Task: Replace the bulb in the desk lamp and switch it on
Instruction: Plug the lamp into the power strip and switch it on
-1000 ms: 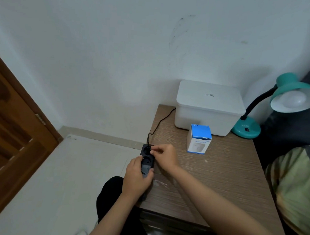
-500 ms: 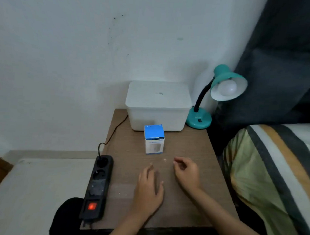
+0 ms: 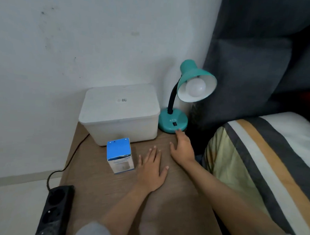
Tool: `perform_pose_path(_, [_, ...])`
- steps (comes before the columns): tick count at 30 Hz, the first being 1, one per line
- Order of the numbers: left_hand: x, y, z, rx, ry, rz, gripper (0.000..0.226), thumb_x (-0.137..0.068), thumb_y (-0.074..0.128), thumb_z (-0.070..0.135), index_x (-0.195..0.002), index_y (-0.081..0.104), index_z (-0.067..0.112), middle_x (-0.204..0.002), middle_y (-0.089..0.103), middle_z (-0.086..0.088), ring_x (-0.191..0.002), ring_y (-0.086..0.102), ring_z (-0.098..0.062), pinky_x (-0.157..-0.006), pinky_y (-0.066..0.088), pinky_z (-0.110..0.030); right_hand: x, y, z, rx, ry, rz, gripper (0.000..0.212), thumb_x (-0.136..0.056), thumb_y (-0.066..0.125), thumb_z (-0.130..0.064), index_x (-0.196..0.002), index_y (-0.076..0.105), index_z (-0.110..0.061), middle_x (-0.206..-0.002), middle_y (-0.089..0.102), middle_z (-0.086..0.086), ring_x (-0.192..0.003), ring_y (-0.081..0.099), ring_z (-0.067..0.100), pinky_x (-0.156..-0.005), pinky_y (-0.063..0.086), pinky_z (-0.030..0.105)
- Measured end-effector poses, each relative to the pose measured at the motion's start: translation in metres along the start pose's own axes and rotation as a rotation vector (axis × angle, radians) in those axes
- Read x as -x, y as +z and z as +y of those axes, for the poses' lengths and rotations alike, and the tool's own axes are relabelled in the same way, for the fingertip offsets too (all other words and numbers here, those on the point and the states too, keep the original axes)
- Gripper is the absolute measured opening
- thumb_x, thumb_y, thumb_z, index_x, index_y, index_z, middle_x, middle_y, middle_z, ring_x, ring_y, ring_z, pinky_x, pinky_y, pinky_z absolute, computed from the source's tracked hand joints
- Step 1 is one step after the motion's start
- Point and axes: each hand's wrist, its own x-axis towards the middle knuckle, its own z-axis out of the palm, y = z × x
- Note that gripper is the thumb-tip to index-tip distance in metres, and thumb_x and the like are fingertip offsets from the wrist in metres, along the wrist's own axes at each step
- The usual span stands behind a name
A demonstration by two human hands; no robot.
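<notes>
Resting my left hand (image 3: 151,167) flat, fingers spread, on the brown table (image 3: 179,203), right hand (image 3: 182,148) fingers straight by lamp (image 3: 173,120), white wall (image 3: 83,43), striped bedding (image 3: 266,157) beside.

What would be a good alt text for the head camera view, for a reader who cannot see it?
A person's right hand reaches to the base of a teal desk lamp with a white bulb in its shade, while the left hand lies flat on a wooden bedside table. A blue bulb box, a white lidded container and a black power strip are also there.
</notes>
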Motion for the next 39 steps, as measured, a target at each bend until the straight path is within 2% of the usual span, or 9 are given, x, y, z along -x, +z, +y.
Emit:
perform_pose_path(4, [-0.005, 0.005, -0.002, -0.007, -0.015, 0.002, 0.066, -0.090, 0.033, 0.054, -0.147, 0.018, 0.023, -0.159, 0.007, 0.003, -0.145, 0.004, -0.015, -0.115, 0.003, -0.049, -0.027, 0.010, 0.004, 0.102, -0.029, 0.027, 0.063, -0.087, 0.057, -0.019, -0.144, 0.032, -0.009, -0.155, 0.025, 0.016, -0.144, 0.020, 0.031, -0.119, 0.016, 0.039])
perform_pose_path(6, [-0.006, 0.006, -0.002, -0.001, -0.019, 0.012, 0.066, -0.090, 0.033, 0.054, -0.147, 0.019, 0.024, -0.158, 0.007, 0.005, -0.145, 0.004, -0.014, -0.115, 0.004, -0.048, -0.035, 0.013, 0.004, 0.106, -0.023, 0.074, 0.061, -0.087, 0.058, -0.022, -0.142, 0.035, -0.010, -0.153, 0.029, 0.016, -0.142, 0.022, 0.033, -0.117, 0.018, 0.043])
perform_pose_path(12, [-0.006, 0.004, -0.002, 0.017, -0.028, 0.014, 0.065, -0.089, 0.034, 0.054, -0.146, 0.020, 0.026, -0.158, 0.009, 0.006, -0.145, 0.004, -0.013, -0.115, 0.004, -0.048, -0.042, 0.021, 0.010, 0.085, -0.009, 0.140, 0.054, -0.089, 0.056, -0.019, -0.140, 0.040, -0.008, -0.146, 0.041, 0.012, -0.140, 0.027, 0.028, -0.119, 0.019, 0.040])
perform_pose_path(17, [-0.006, 0.005, -0.001, 0.030, -0.030, 0.025, 0.065, -0.089, 0.033, 0.054, -0.146, 0.020, 0.027, -0.158, 0.009, 0.006, -0.145, 0.005, -0.013, -0.116, 0.004, -0.048, -0.043, 0.022, 0.010, 0.084, -0.008, 0.173, 0.050, -0.089, 0.057, -0.014, -0.137, 0.044, -0.008, -0.146, 0.043, 0.012, -0.140, 0.030, 0.028, -0.118, 0.021, 0.042])
perform_pose_path(22, [-0.008, 0.010, -0.002, -0.059, -0.097, 0.018, 0.076, -0.077, 0.024, 0.061, -0.145, 0.023, 0.029, -0.158, 0.011, 0.008, -0.144, 0.012, -0.013, -0.116, 0.006, -0.044, -0.042, 0.023, 0.009, 0.148, -0.012, 0.192, 0.047, -0.088, 0.057, -0.015, -0.134, 0.049, -0.006, -0.142, 0.047, 0.016, -0.136, 0.035, 0.033, -0.114, 0.028, 0.047])
perform_pose_path(24, [-0.008, 0.011, 0.000, -0.047, -0.089, 0.041, 0.074, -0.077, 0.026, 0.060, -0.144, 0.027, 0.029, -0.157, 0.016, 0.007, -0.143, 0.016, -0.014, -0.116, 0.010, -0.045, -0.041, 0.021, 0.008, 0.128, -0.009, 0.198, 0.047, -0.087, 0.057, -0.013, -0.133, 0.049, -0.005, -0.142, 0.047, 0.015, -0.136, 0.035, 0.033, -0.113, 0.030, 0.046])
perform_pose_path(28, [-0.008, 0.010, 0.000, -0.037, -0.090, 0.033, 0.074, -0.077, 0.024, 0.060, -0.144, 0.025, 0.030, -0.157, 0.013, 0.008, -0.144, 0.013, -0.013, -0.116, 0.008, -0.044, -0.041, 0.021, 0.003, 0.165, -0.025, 0.174, 0.044, -0.090, 0.052, -0.010, -0.133, 0.046, 0.001, -0.142, 0.044, 0.019, -0.138, 0.031, 0.035, -0.109, 0.034, 0.041])
perform_pose_path(32, [-0.009, 0.009, 0.002, -0.035, -0.091, 0.020, 0.074, -0.077, 0.022, 0.060, -0.145, 0.023, 0.030, -0.158, 0.011, 0.008, -0.144, 0.011, -0.013, -0.116, 0.007, -0.044, -0.043, 0.023, 0.000, 0.266, -0.037, 0.107, 0.046, -0.089, 0.047, -0.002, -0.134, 0.042, 0.000, -0.147, 0.032, 0.024, -0.141, 0.022, 0.039, -0.103, 0.041, 0.045])
perform_pose_path(39, [-0.009, 0.009, 0.001, -0.051, -0.091, 0.011, 0.074, -0.077, 0.022, 0.060, -0.145, 0.023, 0.030, -0.158, 0.010, 0.008, -0.144, 0.011, -0.013, -0.116, 0.007, -0.044, -0.044, 0.023, 0.003, 0.127, -0.077, 0.104, 0.051, -0.093, 0.041, -0.004, -0.142, 0.029, 0.001, -0.153, 0.025, 0.018, -0.147, 0.012, 0.030, -0.116, 0.019, 0.032])
